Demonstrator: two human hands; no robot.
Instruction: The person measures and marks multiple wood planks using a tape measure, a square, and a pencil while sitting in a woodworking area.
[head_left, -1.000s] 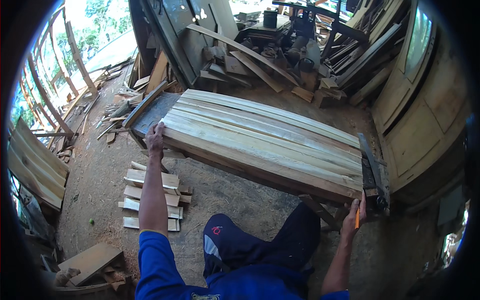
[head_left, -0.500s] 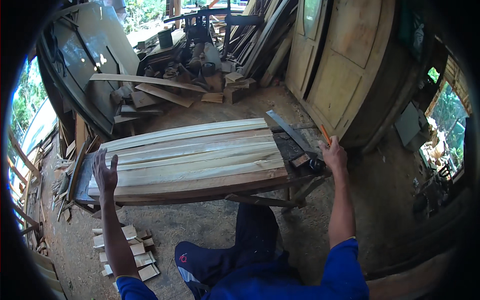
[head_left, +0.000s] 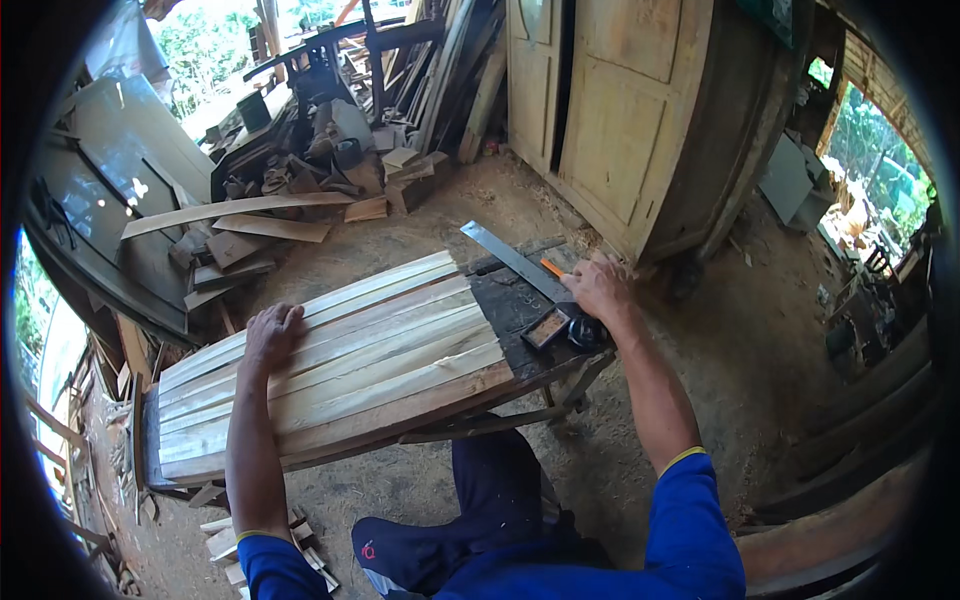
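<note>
Several pale wooden strips (head_left: 400, 338) lie side by side on a low dark workbench (head_left: 492, 300). My left hand (head_left: 272, 335) is at their far edge, its fingers bent down over the outermost strip; the fingertips are hidden. In my right hand (head_left: 600, 287) is an orange pencil (head_left: 552, 268), its end sticking out to the left. That hand is over the bench's right end, close to the near end of a flat metal blade (head_left: 510, 258). Just below it are a small dark-framed wooden block (head_left: 547, 327) and a black, rounded tool (head_left: 587, 333).
Short wood offcuts (head_left: 225, 545) lie on the floor near my left side. Beyond the bench are a scrap-wood pile (head_left: 240, 245) and leaning boards (head_left: 455, 85). A large wooden cabinet (head_left: 620, 120) stands at the far right, and a thick timber (head_left: 840, 520) lies at the near right.
My left hand has gone from raised and flat near the strips' left end to their far edge, fingers bent. My right hand has come down with the pencil toward the blade. The view has shifted.
</note>
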